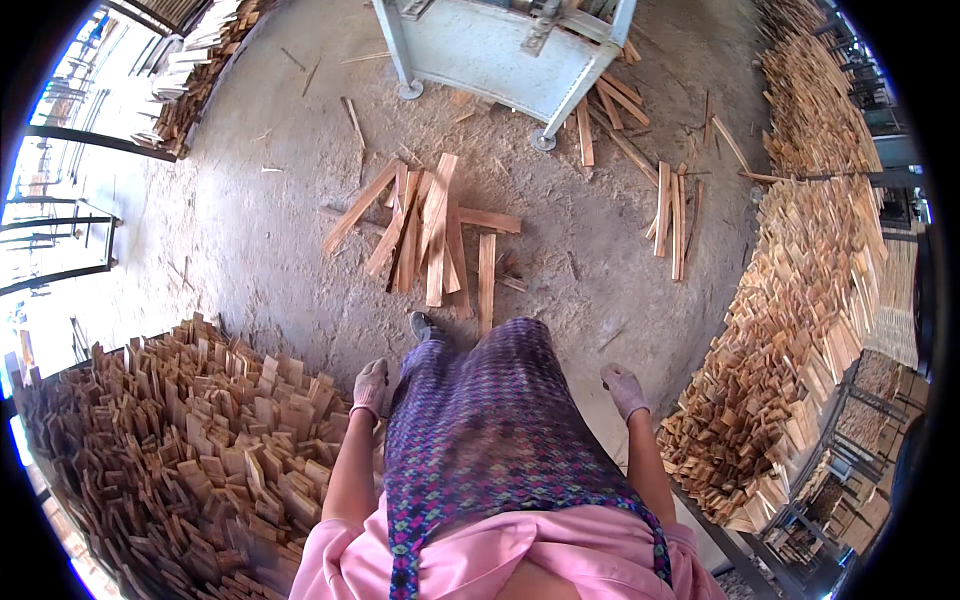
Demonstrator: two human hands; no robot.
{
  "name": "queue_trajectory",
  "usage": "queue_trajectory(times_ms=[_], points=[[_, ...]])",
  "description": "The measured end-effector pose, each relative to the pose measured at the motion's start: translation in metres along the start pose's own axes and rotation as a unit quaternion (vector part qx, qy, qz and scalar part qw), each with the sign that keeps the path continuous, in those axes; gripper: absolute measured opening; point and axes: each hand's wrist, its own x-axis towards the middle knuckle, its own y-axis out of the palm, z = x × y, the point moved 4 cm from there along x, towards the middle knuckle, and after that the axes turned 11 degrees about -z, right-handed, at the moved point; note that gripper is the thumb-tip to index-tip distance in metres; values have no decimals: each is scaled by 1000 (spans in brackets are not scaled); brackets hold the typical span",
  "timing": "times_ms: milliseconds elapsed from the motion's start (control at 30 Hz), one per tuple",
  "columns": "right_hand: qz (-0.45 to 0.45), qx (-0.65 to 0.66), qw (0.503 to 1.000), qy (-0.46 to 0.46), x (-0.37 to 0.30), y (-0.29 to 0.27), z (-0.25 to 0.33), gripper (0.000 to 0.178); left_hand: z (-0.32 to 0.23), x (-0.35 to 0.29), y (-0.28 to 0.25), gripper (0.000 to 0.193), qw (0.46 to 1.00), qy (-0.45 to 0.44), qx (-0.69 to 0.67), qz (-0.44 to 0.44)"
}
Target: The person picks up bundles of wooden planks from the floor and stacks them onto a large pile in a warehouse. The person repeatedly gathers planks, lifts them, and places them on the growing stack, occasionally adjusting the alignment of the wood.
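Note:
My left hand, in a pale work glove, hangs beside my patterned apron. Its fingers are loosely curled, and nothing shows in them. At the other side of the apron, my right hand is gloved too, fingers bent inward and no object visible in it. Ahead of me on the floor lies a loose heap of wooden slats, crossing one another at angles. One slat points toward my feet. Neither hand touches the wood. A dark shoe shows below the apron's left edge.
A large stack of short wood pieces rises close on my left. Another long stack runs along the right. A light-blue metal machine stand stands ahead, with scattered slats to its right. Sawdust covers the concrete floor.

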Motion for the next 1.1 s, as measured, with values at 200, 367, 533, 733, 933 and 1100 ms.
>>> queue_trajectory(times_ms=[200, 367, 533, 733, 933, 1100], points=[[-34, 29, 999, 6, -9, 27, 36, 47, 5, 76, 18, 52, 982, 138, 131, 24], [7, -102, 994, -32, 43, 79, 35, 63, -44, 132, 72, 81, 986, 36, 165, 2], [21, -227, 973, -33, 128, 132, 53, 67, 2, 266, 183, 113, 934, 120, 325, -82], [6, -353, 934, 63, 178, 152, 38, 59, 33, 443, 235, 68, 882, 194, 355, -243], [9, -413, 910, 35, 194, 153, 36, 61, 11, 511, 285, 50, 820, 144, 483, -269], [9, -412, 911, 30, 195, 158, 43, 59, 16, 522, 272, 36, 805, 210, 475, -287]])
